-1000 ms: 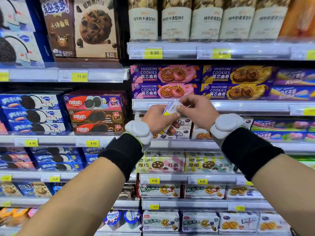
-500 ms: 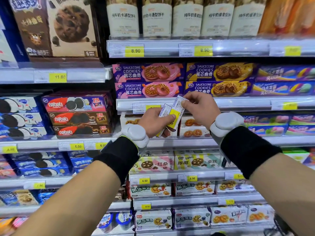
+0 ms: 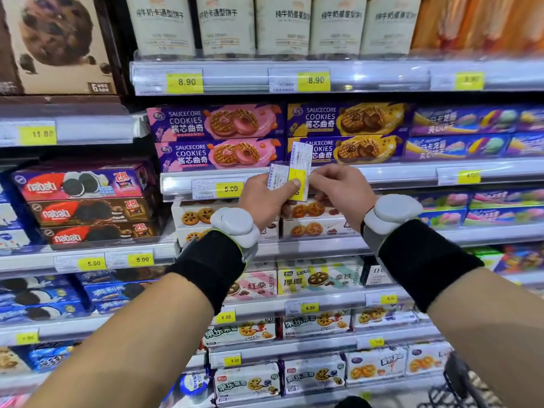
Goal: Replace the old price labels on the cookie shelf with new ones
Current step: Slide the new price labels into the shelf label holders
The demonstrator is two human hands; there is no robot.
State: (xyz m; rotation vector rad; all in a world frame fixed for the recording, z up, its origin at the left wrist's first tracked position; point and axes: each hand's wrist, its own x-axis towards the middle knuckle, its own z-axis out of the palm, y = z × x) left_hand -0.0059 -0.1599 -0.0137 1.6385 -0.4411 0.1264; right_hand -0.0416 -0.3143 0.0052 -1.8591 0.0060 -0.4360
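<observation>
My left hand [image 3: 265, 201] grips a small stack of white-and-yellow price labels [image 3: 278, 178] in front of the cookie shelf. My right hand [image 3: 338, 189] pinches one label [image 3: 300, 169] at its lower right edge; it stands upright, half out of the stack, and my left thumb rests on its yellow part. Just left of my hands, a 5.00 label [image 3: 217, 188] sits in the clear shelf rail [image 3: 397, 176] below the Saucecore Cookies boxes [image 3: 217, 154]. Both wrists wear black bands with grey sensor pods.
Shelves of cookie boxes fill the view, each rail carrying yellow price labels such as 8.90 [image 3: 185, 81], 11.80 [image 3: 37, 134] and 6.50 [image 3: 309, 307]. Nabati boxes [image 3: 85, 207] stand at left. A dark cart edge [image 3: 465, 384] shows at bottom right.
The view has shifted right and closer to the shelf. My right hand has drawn one label up and out of the stack held in my left hand.
</observation>
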